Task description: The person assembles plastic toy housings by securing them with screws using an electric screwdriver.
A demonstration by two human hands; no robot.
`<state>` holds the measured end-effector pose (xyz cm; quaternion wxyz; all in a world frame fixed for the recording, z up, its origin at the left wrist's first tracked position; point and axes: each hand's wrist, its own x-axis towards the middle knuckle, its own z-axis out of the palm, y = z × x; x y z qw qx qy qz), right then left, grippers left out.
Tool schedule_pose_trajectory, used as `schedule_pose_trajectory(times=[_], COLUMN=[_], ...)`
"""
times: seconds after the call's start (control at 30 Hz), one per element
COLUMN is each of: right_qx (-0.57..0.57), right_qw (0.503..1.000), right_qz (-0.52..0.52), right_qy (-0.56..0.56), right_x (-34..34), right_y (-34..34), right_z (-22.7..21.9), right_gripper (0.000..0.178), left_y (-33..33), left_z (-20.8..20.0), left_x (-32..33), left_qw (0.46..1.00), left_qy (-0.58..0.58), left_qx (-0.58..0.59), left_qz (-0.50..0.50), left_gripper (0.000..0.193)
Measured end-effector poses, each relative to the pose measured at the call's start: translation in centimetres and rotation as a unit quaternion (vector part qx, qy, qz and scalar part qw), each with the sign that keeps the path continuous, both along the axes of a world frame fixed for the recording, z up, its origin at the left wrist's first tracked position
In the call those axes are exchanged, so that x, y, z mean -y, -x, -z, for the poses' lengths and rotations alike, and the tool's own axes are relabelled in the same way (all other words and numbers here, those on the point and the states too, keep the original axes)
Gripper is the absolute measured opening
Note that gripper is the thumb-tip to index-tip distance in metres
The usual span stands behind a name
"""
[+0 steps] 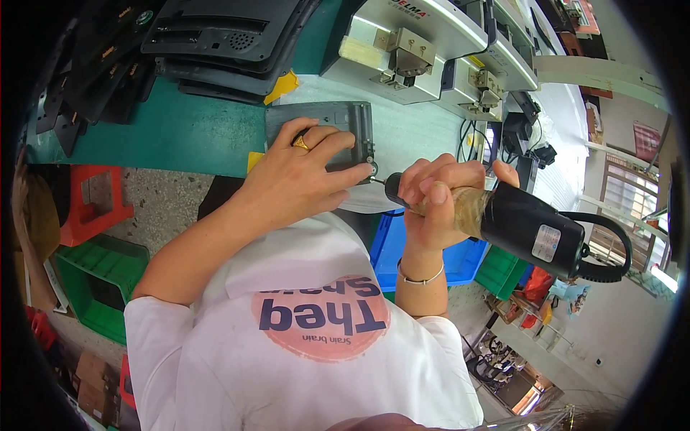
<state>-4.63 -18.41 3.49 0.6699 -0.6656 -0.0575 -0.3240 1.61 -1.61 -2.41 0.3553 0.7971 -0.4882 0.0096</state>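
Note:
A dark grey plastic housing panel (356, 118) lies on the work table before me. My left hand (305, 161), with a ring on one finger, holds it down. Its fingers bend over the top face, and one fingertip reaches to the panel's near right corner. Wrapped around the taped grip of a black electric screwdriver (535, 230) is my right hand (442, 194). The tool lies nearly level, its thin bit pointing left at that same corner, close to my left fingertip. Whether a screw sits under the bit is too small to tell.
Stacked dark housings (230, 43) and more black panels (108, 79) occupy the table's left. Two white machines (395, 54) stand at the back right. A blue crate (392, 241) is below the table edge; a green crate (108, 287) and red stool (93, 205) are on the left.

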Motion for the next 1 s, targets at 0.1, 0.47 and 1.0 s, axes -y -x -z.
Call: schedule_pose_trajectory(times=[0.1,0.47,1.0], right_qx=[-0.017,-0.005,0.175], right_qw=[1.000,0.997,0.962], right_qz=[0.016,0.071,0.211], right_qy=[0.019,-0.016,-0.005], right_x=[-0.5,-1.8,8.7], right_y=[-0.2,-0.1,-3.9], right_z=[-0.2,0.4,-5.0], right_gripper=[0.062,0.049,0.061], left_y=[0.1,-0.1,-0.1], left_z=[0.1,0.7,-0.8], left_x=[-0.1,0.2,0.2], left_qw=[1.000,0.999,0.999], left_qy=[-0.002,0.015,-0.025], left_qx=[0.004,0.029,0.021], left_qz=[-0.004,-0.018,0.019], left_gripper=[0.044,0.048,0.046])
